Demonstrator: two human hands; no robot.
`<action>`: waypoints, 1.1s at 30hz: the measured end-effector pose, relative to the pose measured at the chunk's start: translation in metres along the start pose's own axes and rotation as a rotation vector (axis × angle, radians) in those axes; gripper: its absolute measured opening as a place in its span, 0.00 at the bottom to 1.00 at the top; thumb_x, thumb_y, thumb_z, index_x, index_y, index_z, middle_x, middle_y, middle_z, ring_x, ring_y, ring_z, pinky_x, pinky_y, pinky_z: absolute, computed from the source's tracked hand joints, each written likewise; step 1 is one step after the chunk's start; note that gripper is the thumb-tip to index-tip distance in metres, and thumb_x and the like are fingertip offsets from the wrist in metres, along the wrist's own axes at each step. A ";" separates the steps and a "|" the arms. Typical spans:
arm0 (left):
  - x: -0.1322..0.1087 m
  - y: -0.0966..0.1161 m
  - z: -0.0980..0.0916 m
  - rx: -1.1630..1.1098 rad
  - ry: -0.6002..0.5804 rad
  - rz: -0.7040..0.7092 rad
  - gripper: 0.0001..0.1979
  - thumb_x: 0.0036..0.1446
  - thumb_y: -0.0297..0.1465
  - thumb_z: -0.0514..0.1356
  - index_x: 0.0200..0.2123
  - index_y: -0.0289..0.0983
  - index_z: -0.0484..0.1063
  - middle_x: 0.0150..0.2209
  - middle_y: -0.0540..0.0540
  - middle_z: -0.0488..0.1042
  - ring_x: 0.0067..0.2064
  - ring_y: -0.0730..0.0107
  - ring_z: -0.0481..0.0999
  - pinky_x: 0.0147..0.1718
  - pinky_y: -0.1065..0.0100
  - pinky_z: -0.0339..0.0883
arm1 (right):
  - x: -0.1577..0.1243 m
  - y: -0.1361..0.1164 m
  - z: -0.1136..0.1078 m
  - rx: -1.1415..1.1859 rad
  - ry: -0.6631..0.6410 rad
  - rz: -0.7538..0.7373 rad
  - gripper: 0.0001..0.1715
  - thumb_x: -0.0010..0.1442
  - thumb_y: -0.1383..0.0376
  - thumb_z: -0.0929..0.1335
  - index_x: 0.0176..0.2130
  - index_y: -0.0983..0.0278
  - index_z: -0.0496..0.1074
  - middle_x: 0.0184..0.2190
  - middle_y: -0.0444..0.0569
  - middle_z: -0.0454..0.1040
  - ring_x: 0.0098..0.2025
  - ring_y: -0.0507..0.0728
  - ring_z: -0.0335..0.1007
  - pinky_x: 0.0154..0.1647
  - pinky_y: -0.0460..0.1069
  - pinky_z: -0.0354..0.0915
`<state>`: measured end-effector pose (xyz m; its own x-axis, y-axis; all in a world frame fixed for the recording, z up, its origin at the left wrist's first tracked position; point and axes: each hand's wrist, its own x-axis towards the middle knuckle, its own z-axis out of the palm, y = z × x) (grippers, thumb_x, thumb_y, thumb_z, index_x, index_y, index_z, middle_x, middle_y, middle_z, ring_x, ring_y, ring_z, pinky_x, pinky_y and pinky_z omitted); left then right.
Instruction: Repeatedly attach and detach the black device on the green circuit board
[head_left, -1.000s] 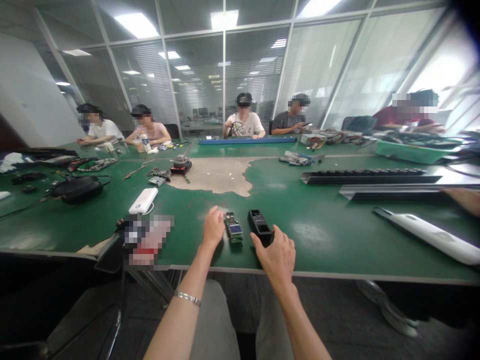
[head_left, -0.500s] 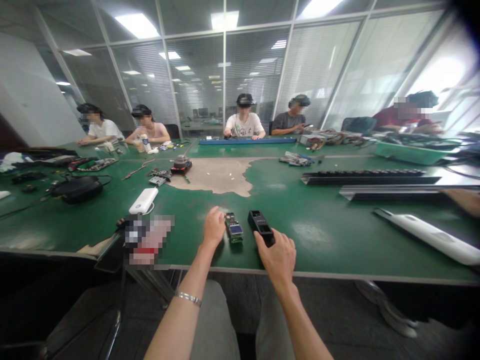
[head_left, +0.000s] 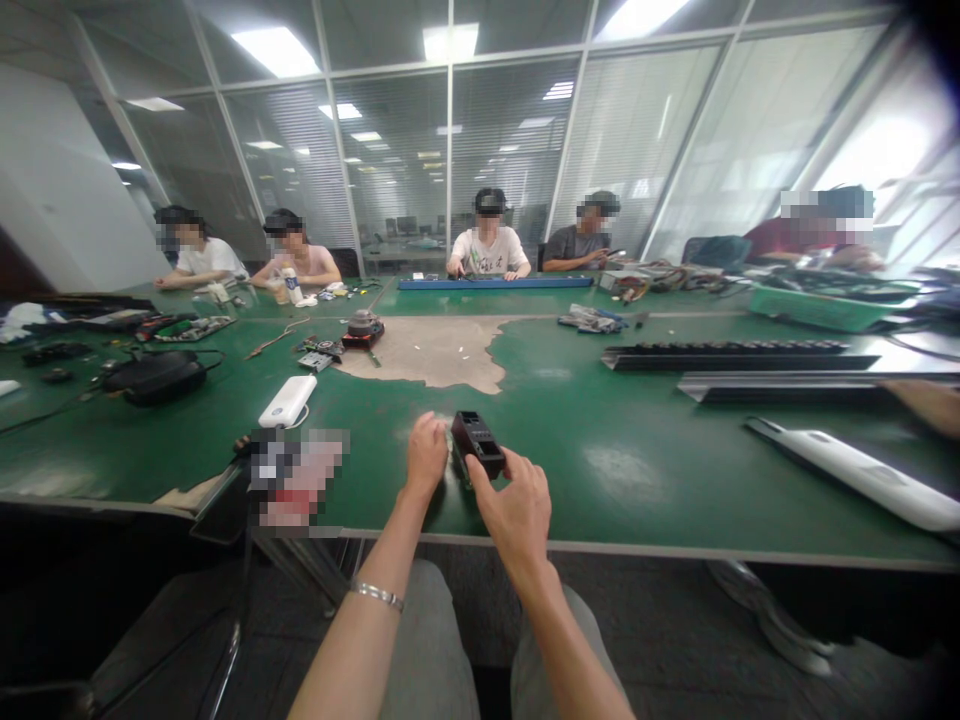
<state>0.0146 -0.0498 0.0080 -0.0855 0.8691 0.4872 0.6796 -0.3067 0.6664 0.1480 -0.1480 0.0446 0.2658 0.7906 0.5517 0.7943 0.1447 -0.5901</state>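
Note:
My right hand (head_left: 517, 495) grips a black plastic device casing (head_left: 477, 440) between thumb and fingers. The casing is tilted and has several square openings in its face. It is over a small circuit board, which it now mostly hides; only a sliver of the board's left edge (head_left: 449, 447) shows. My left hand (head_left: 427, 452) has its fingers curled together at that left edge, and its fingertips seem to be on the board. Whether the casing touches the board cannot be made out.
A white power bank (head_left: 288, 402) and a blurred-out item (head_left: 307, 480) lie on the left of the green table (head_left: 375, 450). To the right are a long white device (head_left: 862, 470) and black metal channels (head_left: 742, 358). Several people sit across the table.
My right hand has carried the black casing leftward and over the circuit board, covering the board's small screen. My left hand has stayed nearly in place.

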 end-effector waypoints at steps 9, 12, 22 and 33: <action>-0.001 -0.001 0.002 -0.080 0.049 -0.066 0.21 0.65 0.37 0.44 0.41 0.36 0.75 0.50 0.40 0.74 0.56 0.63 0.68 0.60 0.57 0.57 | 0.001 -0.016 0.003 -0.167 -0.025 0.001 0.25 0.57 0.48 0.64 0.43 0.64 0.71 0.36 0.54 0.73 0.43 0.62 0.63 0.43 0.53 0.53; -0.001 -0.001 0.002 -0.107 0.076 -0.074 0.23 0.65 0.39 0.43 0.41 0.34 0.74 0.49 0.38 0.74 0.55 0.62 0.69 0.59 0.58 0.57 | -0.002 -0.014 0.005 -0.199 -0.043 -0.002 0.24 0.58 0.48 0.63 0.43 0.64 0.71 0.36 0.53 0.73 0.42 0.63 0.63 0.41 0.53 0.53; 0.000 0.002 0.001 -0.114 0.078 -0.060 0.24 0.65 0.41 0.42 0.40 0.35 0.75 0.47 0.39 0.75 0.54 0.63 0.70 0.57 0.60 0.60 | -0.015 -0.006 0.012 -0.244 -0.086 0.008 0.21 0.58 0.51 0.64 0.43 0.63 0.70 0.36 0.54 0.73 0.43 0.63 0.63 0.41 0.54 0.53; -0.001 0.002 0.002 -0.055 0.010 -0.016 0.24 0.65 0.40 0.43 0.36 0.36 0.76 0.46 0.40 0.76 0.54 0.63 0.70 0.58 0.61 0.59 | -0.019 0.004 0.016 -0.190 -0.104 0.016 0.26 0.58 0.48 0.64 0.47 0.63 0.68 0.39 0.54 0.74 0.44 0.63 0.64 0.42 0.53 0.53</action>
<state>0.0174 -0.0499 0.0075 -0.1029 0.8703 0.4817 0.6373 -0.3141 0.7037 0.1376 -0.1533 0.0219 0.2298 0.8503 0.4735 0.8817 0.0241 -0.4712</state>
